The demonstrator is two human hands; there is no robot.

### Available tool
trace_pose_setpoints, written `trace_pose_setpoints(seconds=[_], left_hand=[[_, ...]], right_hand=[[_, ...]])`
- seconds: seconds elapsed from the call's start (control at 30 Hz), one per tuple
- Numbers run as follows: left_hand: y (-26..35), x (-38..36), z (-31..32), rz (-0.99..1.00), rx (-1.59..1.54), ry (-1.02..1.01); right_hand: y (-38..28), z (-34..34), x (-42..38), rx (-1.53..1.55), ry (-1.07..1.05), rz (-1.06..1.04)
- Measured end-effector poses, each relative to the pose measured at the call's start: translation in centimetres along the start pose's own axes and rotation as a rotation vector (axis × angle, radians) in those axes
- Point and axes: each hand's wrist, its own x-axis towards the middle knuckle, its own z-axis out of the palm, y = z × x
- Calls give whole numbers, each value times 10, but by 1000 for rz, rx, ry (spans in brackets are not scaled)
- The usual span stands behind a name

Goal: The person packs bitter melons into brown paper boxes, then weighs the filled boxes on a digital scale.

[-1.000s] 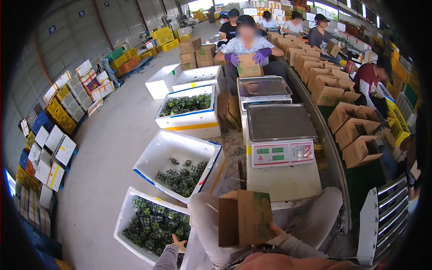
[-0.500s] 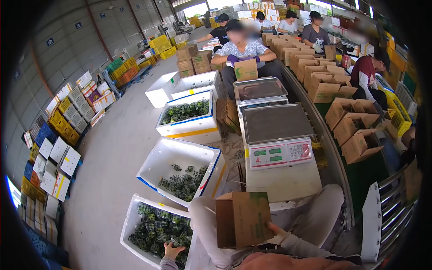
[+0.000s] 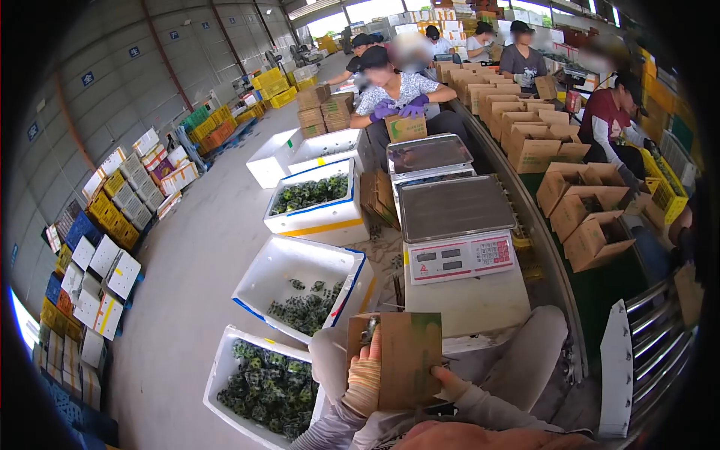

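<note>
An opened cardboard box (image 3: pixel 409 360) rests on my lap, its open side facing left. My right hand (image 3: pixel 448 381) grips its lower right side, thumb on the face. My left hand (image 3: pixel 364 379), in what looks like a striped glove, reaches into the opening. At its fingertips is a small, dark, clear-wrapped item (image 3: pixel 369 328), partly hidden by the box wall. To my left, a white foam box (image 3: pixel 217 379) is filled with small bagged dark green produce (image 3: pixel 270 390). Beyond it, a second foam box (image 3: pixel 300 262) contains a smaller heap of similar bags.
A weighing scale (image 3: pixel 459 214) stands on a white foam block ahead, with another scale (image 3: pixel 429 154) behind. Opposite me, a person in purple gloves handles a carton (image 3: pixel 406 129). Open cartons (image 3: pixel 592 240) line the right, beside a metal roller rack (image 3: pixel 652 360).
My left hand has moved from the produce in the near foam box up to the cardboard box's opening. My right hand keeps its hold. The person opposite has spread their hands over their carton.
</note>
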Motion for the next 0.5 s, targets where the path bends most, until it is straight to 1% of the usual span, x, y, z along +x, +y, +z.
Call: trace_pose_setpoints(seconds=[0.03,0.07,0.1,0.13,0.2,0.27,0.33,0.37,0.4,0.43,0.47,0.5], left_hand=[[4,9,4,253,295,-142],[19,13,-1,498,589,-285],[35,13,-16,611,339,-310],[41,27,-21,613,339,-330],[47,54,-21,893,-140,-416],[76,72,-19,686,293,-384],[93,108,-8,513,334,-663],[101,121,1,518,327,-708],[106,129,12,525,319,-747],[100,140,35,614,256,-714],[95,148,58,700,194,-682],[102,154,70,711,183,-722]], right_hand=[[-2,-8,0,75,16,18],[-11,-9,0,76,19,6],[-19,-12,-2,210,-11,-26],[-26,-14,-5,350,-36,-57],[-32,-47,14,751,-37,-53],[-70,-14,0,824,-94,-8],[-50,-86,11,709,-75,-136],[-60,-89,1,715,-55,-137],[-74,-84,-11,689,187,-266],[-89,-78,-22,653,427,-395],[-99,-72,-34,656,443,-397],[-108,-65,-47,412,598,-479]])
